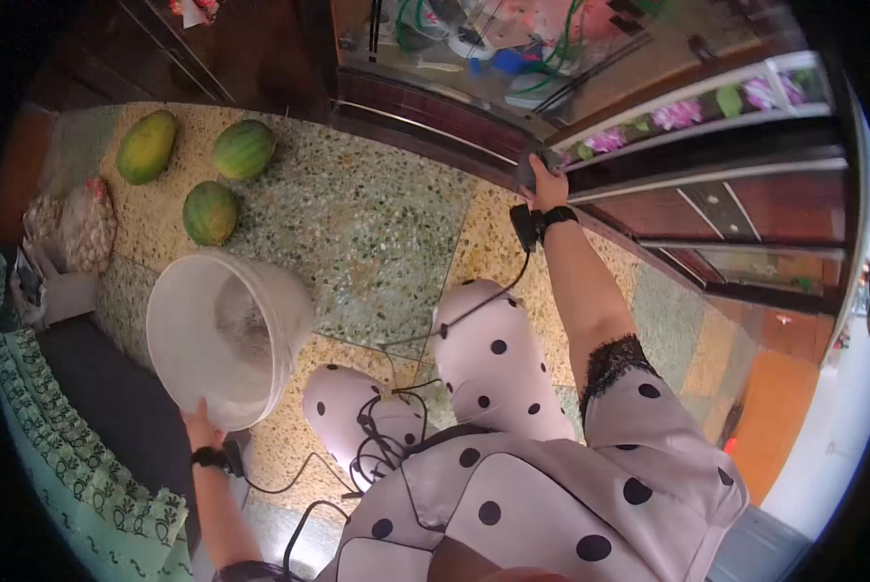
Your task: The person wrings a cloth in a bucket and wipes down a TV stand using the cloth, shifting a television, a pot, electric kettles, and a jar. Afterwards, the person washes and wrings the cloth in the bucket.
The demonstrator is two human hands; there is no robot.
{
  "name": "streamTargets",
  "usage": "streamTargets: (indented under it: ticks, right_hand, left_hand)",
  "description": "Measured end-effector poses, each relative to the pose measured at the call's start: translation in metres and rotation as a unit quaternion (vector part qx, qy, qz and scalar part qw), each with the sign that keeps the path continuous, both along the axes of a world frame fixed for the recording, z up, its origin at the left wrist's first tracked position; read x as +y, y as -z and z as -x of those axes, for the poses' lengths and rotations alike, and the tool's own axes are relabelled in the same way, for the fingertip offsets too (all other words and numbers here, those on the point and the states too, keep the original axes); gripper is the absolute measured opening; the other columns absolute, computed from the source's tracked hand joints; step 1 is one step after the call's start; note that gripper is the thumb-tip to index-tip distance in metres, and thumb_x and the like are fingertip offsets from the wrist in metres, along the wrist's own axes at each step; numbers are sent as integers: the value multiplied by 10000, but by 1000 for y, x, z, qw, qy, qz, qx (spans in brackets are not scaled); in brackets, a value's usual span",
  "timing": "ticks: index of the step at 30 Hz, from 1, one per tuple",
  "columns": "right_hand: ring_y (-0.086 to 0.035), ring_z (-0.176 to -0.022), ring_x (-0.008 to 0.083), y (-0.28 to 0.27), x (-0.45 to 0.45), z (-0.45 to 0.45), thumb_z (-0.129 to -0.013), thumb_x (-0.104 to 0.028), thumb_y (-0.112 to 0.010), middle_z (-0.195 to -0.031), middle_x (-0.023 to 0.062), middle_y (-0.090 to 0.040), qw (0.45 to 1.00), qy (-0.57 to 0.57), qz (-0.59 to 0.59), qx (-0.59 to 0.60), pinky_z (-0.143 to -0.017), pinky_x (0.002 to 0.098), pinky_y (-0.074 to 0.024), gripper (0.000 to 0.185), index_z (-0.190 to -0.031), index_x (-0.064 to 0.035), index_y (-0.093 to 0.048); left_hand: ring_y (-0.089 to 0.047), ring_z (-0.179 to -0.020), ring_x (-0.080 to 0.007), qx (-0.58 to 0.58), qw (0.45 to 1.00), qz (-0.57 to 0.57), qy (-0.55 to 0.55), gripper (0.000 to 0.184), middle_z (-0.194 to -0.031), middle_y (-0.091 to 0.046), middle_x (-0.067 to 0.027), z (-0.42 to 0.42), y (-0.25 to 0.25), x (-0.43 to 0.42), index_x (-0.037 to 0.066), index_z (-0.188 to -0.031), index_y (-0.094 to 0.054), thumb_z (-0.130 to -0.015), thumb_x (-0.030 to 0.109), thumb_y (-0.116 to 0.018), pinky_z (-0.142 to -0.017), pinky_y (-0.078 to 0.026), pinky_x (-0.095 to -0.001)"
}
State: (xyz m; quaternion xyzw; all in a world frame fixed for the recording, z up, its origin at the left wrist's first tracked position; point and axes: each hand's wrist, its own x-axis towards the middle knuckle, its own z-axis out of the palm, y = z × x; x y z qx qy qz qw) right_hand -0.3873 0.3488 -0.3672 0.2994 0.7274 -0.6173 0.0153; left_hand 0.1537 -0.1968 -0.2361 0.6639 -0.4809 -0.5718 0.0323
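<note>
My left hand [202,427] is closed on the lower rim of a whitish plastic bucket [294,310]. The bucket is tilted, its mouth facing me and to the left, and no contents can be made out inside. Out to the right, my right hand [549,186] is closed around a dark grey wad [529,175] that looks like a rag. It is at the lower frame of the dark wooden cabinet [435,126], close to a glass pane. Both wrists wear black bands with cables, which run to a tangle at my lap.
Three melons, a yellow-green one [147,147] and two green ones [244,149] [211,212], lie on the speckled tile floor [377,223]. A net bag of pale bulbs [87,228] stands at the left, above a green patterned cloth [76,456]. Cabinet doors run along the right.
</note>
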Motion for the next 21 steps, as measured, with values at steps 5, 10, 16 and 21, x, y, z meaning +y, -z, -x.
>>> streamTargets:
  ticks: [5,10,16,21]
  right_hand:
    - [-482,-1094,372,-4,-71,45,-668,-280,-795,-1186,274,-477,965,-57,-254,10,-952,446,-397,844,-1270,99,-341]
    - [-394,-1183,414,19,-125,45,-772,-191,-675,-1228,270,-408,930,-168,-311,104,-982,467,-361,715,-1300,87,-281]
    - [-398,-1183,433,-25,-248,54,-851,-170,-625,-1308,297,-305,932,-269,-241,38,-915,490,-439,721,-1368,35,-165]
    - [-428,-1149,428,-11,-311,64,-857,-159,-626,-1318,306,-291,936,-276,-197,98,-906,481,-451,681,-1354,55,-213]
  left_hand:
    - [-438,-1215,-301,-56,978,197,-35,753,-1359,-379,-165,-26,62,38,129,-1426,-143,-836,26,-601,-924,-452,-451]
    - [-382,-1256,-351,-222,925,285,120,940,-1391,-295,-268,-33,64,30,-73,-1389,-17,-743,8,-695,-1073,-296,-365]
    - [-488,-1170,-341,-265,913,294,99,996,-1330,-421,-243,-78,104,11,48,-1428,41,-732,-53,-663,-986,-398,-376]
    - [-448,-1209,-337,-286,934,206,58,1050,-1341,-382,-253,-33,58,29,28,-1417,56,-695,-21,-705,-1020,-367,-372]
